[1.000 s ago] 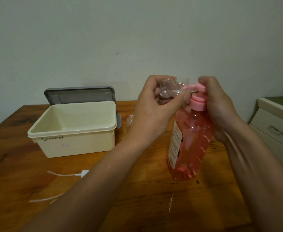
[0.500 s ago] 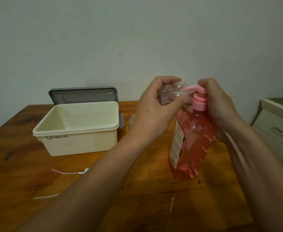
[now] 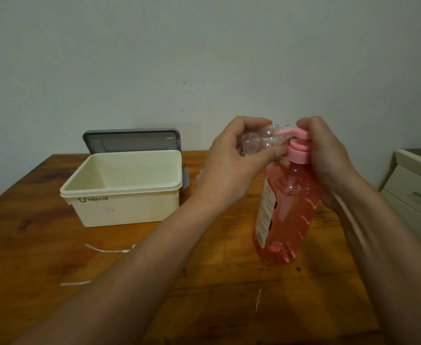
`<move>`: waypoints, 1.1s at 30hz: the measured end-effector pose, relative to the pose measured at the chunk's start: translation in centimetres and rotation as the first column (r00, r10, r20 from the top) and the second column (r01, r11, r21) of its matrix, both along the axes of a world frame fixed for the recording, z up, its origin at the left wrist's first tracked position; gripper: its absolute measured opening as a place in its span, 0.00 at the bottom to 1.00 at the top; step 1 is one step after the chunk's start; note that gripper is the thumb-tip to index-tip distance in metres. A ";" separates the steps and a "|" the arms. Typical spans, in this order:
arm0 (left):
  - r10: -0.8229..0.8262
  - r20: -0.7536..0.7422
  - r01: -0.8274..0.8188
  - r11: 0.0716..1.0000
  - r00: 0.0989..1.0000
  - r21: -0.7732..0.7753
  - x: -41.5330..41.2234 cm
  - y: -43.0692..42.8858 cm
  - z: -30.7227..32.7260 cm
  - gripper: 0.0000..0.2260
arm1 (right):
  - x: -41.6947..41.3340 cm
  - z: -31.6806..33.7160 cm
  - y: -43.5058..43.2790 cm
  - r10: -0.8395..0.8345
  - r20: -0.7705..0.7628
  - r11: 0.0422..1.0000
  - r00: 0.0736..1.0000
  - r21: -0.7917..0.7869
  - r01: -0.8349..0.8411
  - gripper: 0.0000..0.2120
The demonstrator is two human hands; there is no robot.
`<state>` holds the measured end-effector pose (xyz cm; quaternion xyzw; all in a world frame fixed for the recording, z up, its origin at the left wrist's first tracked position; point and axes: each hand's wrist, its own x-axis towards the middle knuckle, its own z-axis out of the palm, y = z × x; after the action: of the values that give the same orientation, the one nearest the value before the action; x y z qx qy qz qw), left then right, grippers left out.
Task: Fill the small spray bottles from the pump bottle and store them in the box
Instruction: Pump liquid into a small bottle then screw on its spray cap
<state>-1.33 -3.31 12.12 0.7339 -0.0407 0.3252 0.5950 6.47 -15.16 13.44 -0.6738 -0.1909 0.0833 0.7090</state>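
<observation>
A pump bottle (image 3: 289, 210) of pink liquid with a pink pump head (image 3: 297, 145) stands on the wooden table at centre right. My left hand (image 3: 229, 165) holds a small clear spray bottle (image 3: 261, 139) on its side, its mouth over the pump's nozzle. My right hand (image 3: 326, 155) wraps the pump head from the right, fingers on top of it. A cream box (image 3: 122, 195) stands open at the left, nothing visible inside. Another small clear bottle (image 3: 199, 176) peeks out behind my left wrist.
The box's grey lid (image 3: 132, 140) leans against the wall behind it. A white cable (image 3: 104, 250) lies on the table (image 3: 42, 257) in front of the box. A cream drawer unit (image 3: 418, 192) stands at the right edge.
Both hands and the small bottle stay at the pump head, which sits slightly higher above its collar than before. My view has shifted a little to the left.
</observation>
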 end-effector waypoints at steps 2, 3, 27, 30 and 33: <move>-0.005 0.009 0.005 1.000 1.000 -0.020 0.0 0.0 0.0 0.18 | 0.1 -0.1 0.0 0.036 -0.009 0.999 0.999 -0.009 -0.036 0.26; -0.007 0.019 0.008 1.000 1.000 -0.025 -0.1 0.0 0.1 0.18 | 0.2 -0.1 0.0 0.048 -0.016 0.999 0.999 -0.014 -0.048 0.28; -0.055 -0.002 0.055 0.996 0.998 -0.075 0.2 0.0 -0.4 0.18 | 0.4 -0.2 0.2 0.038 -0.028 0.999 0.999 0.012 -0.038 0.28; -0.069 0.015 0.070 0.994 0.997 -0.082 0.3 0.2 0.1 0.17 | 0.5 -0.1 0.2 0.042 -0.043 0.999 0.998 -0.027 -0.043 0.31; -0.069 0.010 0.070 0.995 0.998 -0.069 0.4 0.2 0.3 0.17 | 0.6 0.0 0.3 0.046 -0.045 0.998 0.998 -0.031 -0.047 0.30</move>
<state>-0.91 -3.08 12.39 0.7098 -0.0571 0.3083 0.6307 7.12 -14.91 13.44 -0.6784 -0.1893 0.1177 0.7001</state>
